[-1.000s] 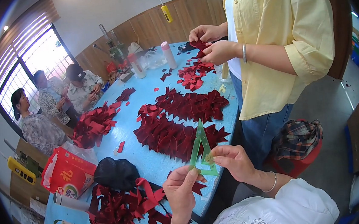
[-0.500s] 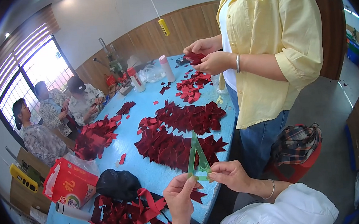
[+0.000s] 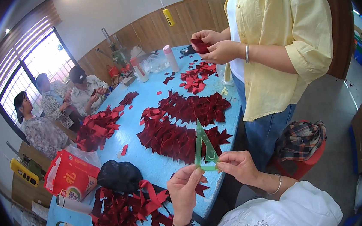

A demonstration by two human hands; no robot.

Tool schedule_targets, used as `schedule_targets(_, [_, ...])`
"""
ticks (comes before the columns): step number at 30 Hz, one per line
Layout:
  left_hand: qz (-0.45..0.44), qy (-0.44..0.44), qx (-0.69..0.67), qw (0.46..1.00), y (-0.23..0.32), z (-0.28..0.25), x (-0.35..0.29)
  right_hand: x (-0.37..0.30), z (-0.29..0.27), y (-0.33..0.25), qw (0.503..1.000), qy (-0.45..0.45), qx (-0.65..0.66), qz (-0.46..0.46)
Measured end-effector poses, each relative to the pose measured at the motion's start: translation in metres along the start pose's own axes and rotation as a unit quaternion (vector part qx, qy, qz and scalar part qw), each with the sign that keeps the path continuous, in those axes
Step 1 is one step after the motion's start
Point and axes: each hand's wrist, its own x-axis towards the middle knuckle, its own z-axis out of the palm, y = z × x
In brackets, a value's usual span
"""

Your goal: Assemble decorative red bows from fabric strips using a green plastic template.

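Note:
A green see-through set square stands upright between my two hands, its narrow point facing away from me. My left hand pinches its lower left corner between thumb and fingers. At the lower right corner, my right hand has a similar pinch. Just beyond the set square, rows of dark red fabric bows lie on the blue table. A loose pile of red fabric pieces is to the left of my left hand.
Across the table's right side, a co-worker in a yellow shirt holds a dark red fabric piece. A black cloth bundle, a red gift bag and bottles stand around. Several people sit at the far left. A red stool holds a plaid cloth.
The view has shifted slightly. My hands and the set square sit a little higher and further right in the picture, with the same grip. The co-worker's hands have moved slightly on the fabric.

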Motion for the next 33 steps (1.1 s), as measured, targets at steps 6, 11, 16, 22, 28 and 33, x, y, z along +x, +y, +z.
schedule_targets(6, [0.003,0.009,0.024,1.0,0.0007,0.0003,0.0,0.0009,-0.002,-0.0041,0.999,-0.01,-0.025,-0.017])
schedule_targets(11, [0.002,0.016,0.039,0.999,0.0004,-0.0005,-0.001,0.0011,-0.0018,-0.0062,1.0,0.005,-0.008,0.01])
schedule_targets(16, [0.002,0.011,0.038,0.999,0.0004,-0.0025,-0.0014,0.0012,-0.0008,-0.0074,1.0,0.01,-0.019,0.002])
schedule_targets(22, [0.01,0.024,0.028,0.999,0.0006,-0.0039,0.0007,0.0051,-0.0026,-0.0053,1.0,0.023,-0.004,0.013])
schedule_targets(28, [0.012,0.03,0.025,0.999,-0.0003,-0.0045,0.0012,0.0065,-0.0062,-0.0029,0.999,0.04,-0.015,0.03])
schedule_targets(33, [0.009,0.032,0.028,0.999,-0.0004,-0.003,0.0005,0.0055,-0.0069,-0.0017,0.999,0.044,-0.006,0.03])
